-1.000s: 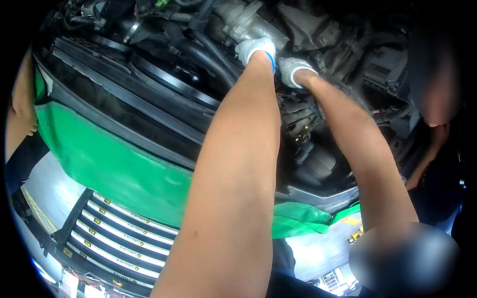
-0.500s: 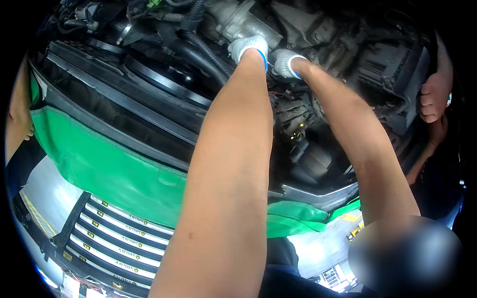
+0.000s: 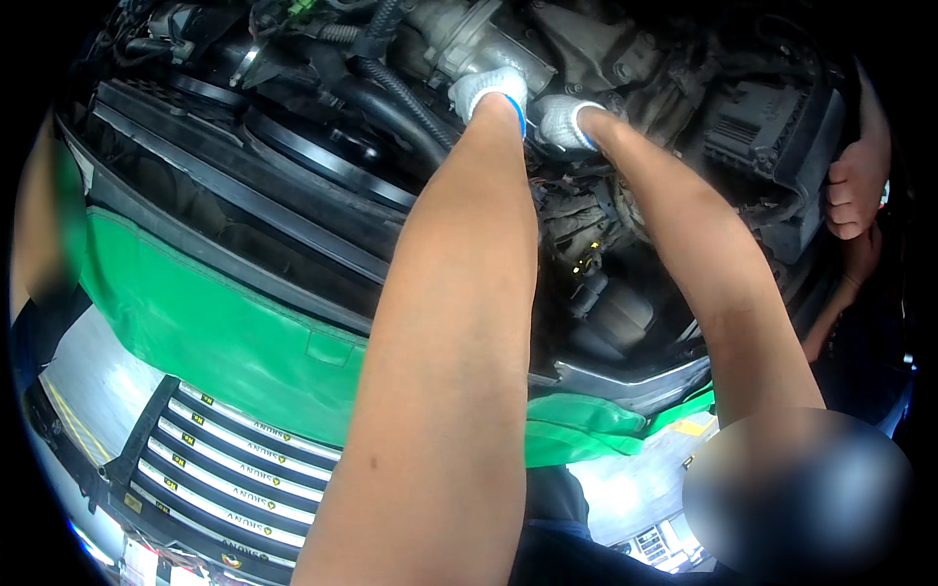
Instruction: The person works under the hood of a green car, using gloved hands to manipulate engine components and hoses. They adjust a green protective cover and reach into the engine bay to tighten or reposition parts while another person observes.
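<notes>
Both of my arms reach deep into a car's engine bay, each hand in a white knit glove with a blue cuff edge. My left hand (image 3: 491, 90) is at the lower side of a silvery metal housing (image 3: 508, 59), its fingers bent down out of sight. Just to its right, my right hand (image 3: 565, 121) dips among dark engine parts below a cast metal bracket (image 3: 611, 61). The glove backs hide the fingers of both hands, so whatever they touch or hold cannot be seen. A black corrugated hose (image 3: 405, 109) runs beside my left hand.
A green fender cover (image 3: 225, 322) drapes over the car's front edge. Left of my arms lie the radiator support (image 3: 225, 186) and a fan shroud (image 3: 322, 156). A black ribbed box (image 3: 747, 127) sits at right. Another person's hand (image 3: 852, 200) rests at the right edge.
My right hand and forearm have shifted slightly, with the wrist turned a little to the right. My left hand stays in nearly the same place.
</notes>
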The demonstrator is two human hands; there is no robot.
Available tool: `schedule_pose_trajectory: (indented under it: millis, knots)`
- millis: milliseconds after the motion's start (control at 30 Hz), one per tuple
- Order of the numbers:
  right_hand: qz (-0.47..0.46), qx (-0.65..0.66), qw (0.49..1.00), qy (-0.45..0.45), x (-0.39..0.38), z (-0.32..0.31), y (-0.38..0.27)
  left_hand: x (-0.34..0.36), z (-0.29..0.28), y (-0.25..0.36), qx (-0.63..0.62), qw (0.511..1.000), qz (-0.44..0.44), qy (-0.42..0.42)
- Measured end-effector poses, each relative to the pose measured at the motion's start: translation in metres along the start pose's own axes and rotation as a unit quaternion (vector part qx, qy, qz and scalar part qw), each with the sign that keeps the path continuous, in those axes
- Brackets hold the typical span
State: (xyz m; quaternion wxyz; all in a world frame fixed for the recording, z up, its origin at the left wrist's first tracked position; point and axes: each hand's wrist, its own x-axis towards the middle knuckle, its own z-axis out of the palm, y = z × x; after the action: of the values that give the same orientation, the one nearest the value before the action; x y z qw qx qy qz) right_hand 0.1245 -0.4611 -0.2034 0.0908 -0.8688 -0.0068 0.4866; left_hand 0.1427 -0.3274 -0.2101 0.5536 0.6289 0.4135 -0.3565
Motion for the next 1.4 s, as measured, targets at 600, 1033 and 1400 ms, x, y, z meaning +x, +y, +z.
schedule_pose_trajectory:
  millis: [600, 1033, 1400]
  knots:
    - [-0.011, -0.036, 0.994, 0.107, -0.002, 0.013, -0.009, 0.031, 0.004, -0.002, 0.017, 0.999, -0.015, -0.025]
    - [-0.018, -0.023, 0.998, 0.061, 0.004, 0.011, 0.002, 0.027, 0.002, -0.003, 0.032, 0.997, -0.003, -0.069]
    - [0.020, 0.000, 1.000, -0.013, 0.008, 0.006, 0.002, 0.020, 0.011, -0.001, -0.006, 1.000, -0.025, 0.003]
